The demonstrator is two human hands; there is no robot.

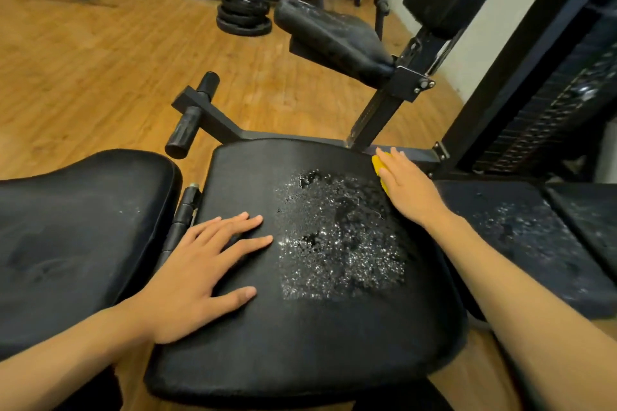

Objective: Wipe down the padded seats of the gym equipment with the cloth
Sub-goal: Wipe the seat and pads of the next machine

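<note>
One wet padded seat (300, 337), wooden floor (100, 53)

Seat: black padded seat (300, 344), droplet patch (340, 237) across its middle.
On it: left hand (200, 270) flat; yellow cloth (379, 165) under right hand (407, 187), far-right edge.

It was a gym; black padded seats (300, 337) on metal frames (374, 117) stood over a wood floor (100, 60); weight plates (243, 15) lay stacked beyond; a machine's weight stack (547, 110) rose at the right.
</note>
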